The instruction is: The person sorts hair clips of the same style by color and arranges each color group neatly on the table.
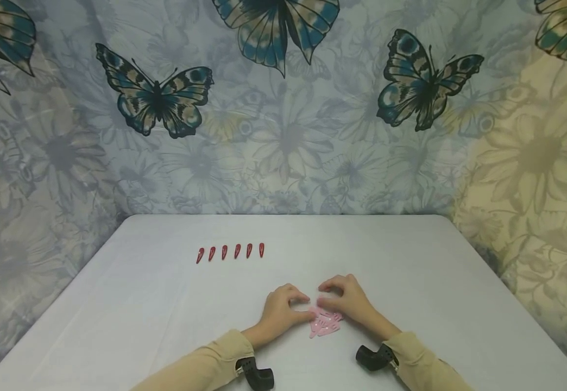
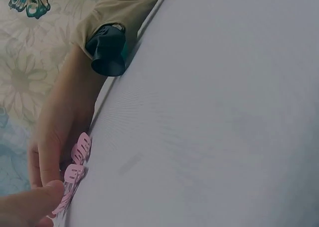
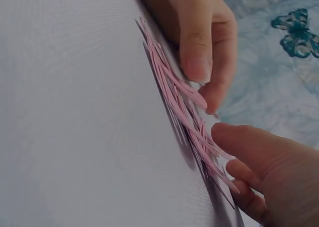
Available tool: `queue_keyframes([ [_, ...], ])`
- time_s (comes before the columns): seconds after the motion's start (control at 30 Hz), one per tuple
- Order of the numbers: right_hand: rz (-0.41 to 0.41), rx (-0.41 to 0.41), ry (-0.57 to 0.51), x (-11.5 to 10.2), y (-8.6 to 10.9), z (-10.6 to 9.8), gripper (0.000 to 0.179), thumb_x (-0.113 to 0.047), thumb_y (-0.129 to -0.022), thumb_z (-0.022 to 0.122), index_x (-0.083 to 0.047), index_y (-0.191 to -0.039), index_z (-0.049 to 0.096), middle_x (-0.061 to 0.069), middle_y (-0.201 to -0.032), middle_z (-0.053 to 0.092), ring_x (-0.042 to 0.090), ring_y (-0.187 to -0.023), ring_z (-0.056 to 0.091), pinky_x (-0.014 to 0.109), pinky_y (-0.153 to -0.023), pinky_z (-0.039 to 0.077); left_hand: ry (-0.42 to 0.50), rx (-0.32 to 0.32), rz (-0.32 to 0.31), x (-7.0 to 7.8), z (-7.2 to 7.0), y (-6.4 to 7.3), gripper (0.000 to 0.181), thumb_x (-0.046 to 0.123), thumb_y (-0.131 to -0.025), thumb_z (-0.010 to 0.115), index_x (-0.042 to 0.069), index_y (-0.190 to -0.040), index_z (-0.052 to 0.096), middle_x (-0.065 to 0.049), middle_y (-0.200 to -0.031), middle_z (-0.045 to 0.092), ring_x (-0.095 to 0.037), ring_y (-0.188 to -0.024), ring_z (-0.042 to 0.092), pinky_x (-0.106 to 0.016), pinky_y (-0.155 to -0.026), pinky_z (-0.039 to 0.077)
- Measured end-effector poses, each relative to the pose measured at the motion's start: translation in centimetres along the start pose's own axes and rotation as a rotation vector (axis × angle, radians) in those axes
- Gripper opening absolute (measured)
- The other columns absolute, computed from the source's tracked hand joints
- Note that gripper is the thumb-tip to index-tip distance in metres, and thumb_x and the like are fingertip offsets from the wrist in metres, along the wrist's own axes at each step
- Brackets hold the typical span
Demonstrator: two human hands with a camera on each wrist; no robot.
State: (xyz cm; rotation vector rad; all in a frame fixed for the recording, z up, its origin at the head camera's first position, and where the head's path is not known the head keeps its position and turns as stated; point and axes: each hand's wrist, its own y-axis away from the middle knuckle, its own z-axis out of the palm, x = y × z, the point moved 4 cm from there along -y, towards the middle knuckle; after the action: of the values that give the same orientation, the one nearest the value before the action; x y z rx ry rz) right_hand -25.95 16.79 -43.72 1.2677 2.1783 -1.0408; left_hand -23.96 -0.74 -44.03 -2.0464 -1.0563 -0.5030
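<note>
A loose heap of pink snap hair clips lies on the white table, several of them overlapping. From the left, my left hand reaches to the heap, its thumb tip at the edge and its fingers bent above. My right hand comes in from the other side, thumb and fingers apart and curved over the far edge. Between the two hands, the right wrist view shows the clips stacked at crossing angles. No clip is seen lifted in either hand. Whether the fingertips touch the clips is hard to tell.
Several red snap hair clips stand in a slanting row farther back, left of centre. The white table ends at a wall covering with butterflies and flowers. Each wrist carries a black camera mount.
</note>
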Motion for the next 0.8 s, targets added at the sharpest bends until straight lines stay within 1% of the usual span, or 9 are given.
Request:
queue_keyframes([
  [0.07,0.013,0.0,0.026,0.06,0.06,0.16,0.021,-0.022,-0.065,0.078,-0.014,-0.083,0.069,-0.01,-0.079,0.059,0.012,-0.073,0.038,0.031,-0.065,0.031,-0.032,-0.011,-0.013,0.03,0.0,0.13,0.029,0.041,-0.065,0.076,0.017,-0.081,0.071,0.013,-0.081,0.054,-0.007,-0.076,0.049,-0.025,-0.067,0.035],
  [0.17,0.008,0.006,0.062,0.11,0.14,0.28,0.02,-0.024,-0.065,0.078,-0.016,-0.081,0.068,-0.011,-0.08,0.058,0.01,-0.072,0.038,0.03,-0.064,0.031,-0.078,-0.029,-0.012,0.09,0.05,0.21,0.025,0.042,-0.065,0.076,0.021,-0.078,0.071,0.016,-0.081,0.051,-0.004,-0.077,0.046,-0.025,-0.068,0.033],
  [0.23,-0.001,0.01,0.064,0.09,0.17,0.27,0.018,-0.024,-0.066,0.078,-0.018,-0.079,0.068,-0.012,-0.081,0.057,0.01,-0.072,0.038,0.03,-0.063,0.031,-0.089,-0.029,-0.002,0.1,0.07,0.22,0.023,0.041,-0.065,0.076,0.022,-0.078,0.071,0.017,-0.081,0.051,-0.004,-0.077,0.046,-0.025,-0.068,0.033],
  [0.33,-0.019,0.013,0.054,-0.01,0.22,0.24,0.014,-0.024,-0.067,0.077,-0.02,-0.078,0.068,-0.013,-0.081,0.058,0.011,-0.072,0.04,0.03,-0.063,0.031,-0.081,-0.016,0.014,0.04,0.02,0.25,0.022,0.039,-0.067,0.075,0.021,-0.08,0.071,0.016,-0.082,0.055,-0.003,-0.075,0.045,-0.024,-0.066,0.032],
  [0.43,-0.04,0.021,0.031,-0.2,0.32,0.11,0.013,-0.02,-0.068,0.076,-0.018,-0.079,0.068,-0.012,-0.079,0.059,0.011,-0.072,0.044,0.03,-0.064,0.033,-0.036,0.012,0.021,0.02,-0.05,0.23,0.018,0.032,-0.069,0.075,0.019,-0.082,0.071,0.015,-0.079,0.06,-0.002,-0.067,0.043,-0.022,-0.062,0.031],
  [0.57,-0.029,0.012,-0.048,-0.42,0.52,0.01,0.015,-0.014,-0.071,0.074,-0.014,-0.085,0.068,-0.012,-0.074,0.058,0.009,-0.07,0.048,0.028,-0.063,0.038,0.099,0.039,0.007,-0.06,-0.12,0.22,0.017,0.019,-0.072,0.075,0.013,-0.087,0.068,0.011,-0.071,0.063,0.001,-0.058,0.046,-0.018,-0.058,0.036],
  [0.67,-0.01,0.008,-0.122,-0.43,0.61,-0.04,0.016,-0.011,-0.074,0.073,-0.012,-0.087,0.064,-0.01,-0.073,0.057,0.008,-0.067,0.049,0.025,-0.06,0.04,0.175,0.039,-0.012,-0.06,-0.15,0.17,0.012,0.015,-0.074,0.073,0.012,-0.084,0.066,0.01,-0.069,0.063,0.002,-0.056,0.048,-0.018,-0.054,0.039],
  [0.73,-0.002,0.011,-0.152,-0.4,0.63,-0.08,0.015,-0.009,-0.074,0.073,-0.012,-0.084,0.061,-0.009,-0.072,0.057,0.007,-0.064,0.049,0.024,-0.058,0.041,0.187,0.033,-0.017,0.0,-0.21,0.15,0.007,0.014,-0.075,0.072,0.012,-0.08,0.067,0.01,-0.07,0.062,0.001,-0.056,0.047,-0.018,-0.052,0.039],
  [0.8,0.003,0.014,-0.157,-0.39,0.67,-0.14,0.016,-0.008,-0.074,0.073,-0.013,-0.079,0.059,-0.008,-0.072,0.057,0.007,-0.064,0.049,0.023,-0.057,0.041,0.172,0.025,-0.018,0.03,-0.25,0.13,0.004,0.015,-0.075,0.072,0.013,-0.077,0.07,0.011,-0.071,0.063,0.0,-0.056,0.044,-0.018,-0.054,0.037],
])
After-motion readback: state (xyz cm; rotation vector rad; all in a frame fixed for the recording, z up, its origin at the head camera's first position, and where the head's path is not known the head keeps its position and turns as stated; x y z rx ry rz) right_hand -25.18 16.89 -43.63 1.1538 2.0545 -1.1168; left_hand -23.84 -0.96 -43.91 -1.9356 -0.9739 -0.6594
